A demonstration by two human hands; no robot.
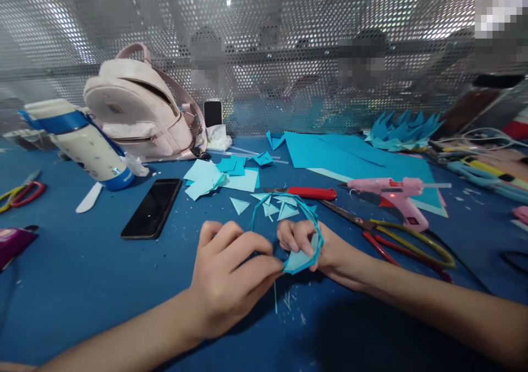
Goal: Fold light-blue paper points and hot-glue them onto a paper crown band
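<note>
Between my hands is a ring of folded blue paper (300,266), with a thin strip curving round its far side. My left hand (235,275) is closed, pinching the ring's near left edge between thumb and fingers. Around its right side my right hand (303,239) is curled, the fingers inside over a light blue paper piece. Just beyond the ring lie several small pale blue paper triangles (240,205). A red-handled craft knife (312,192) rests behind them. Scissors with red and yellow handles (388,234) lie beside my right wrist.
A pink hot glue gun (396,190) with a lit light sits at the right. Blue paper sheets (342,152) and a spiky paper piece (404,131) lie behind it. At the left are a black phone (152,209), a bottle (78,141) and a pink backpack (140,108) by the perforated metal wall.
</note>
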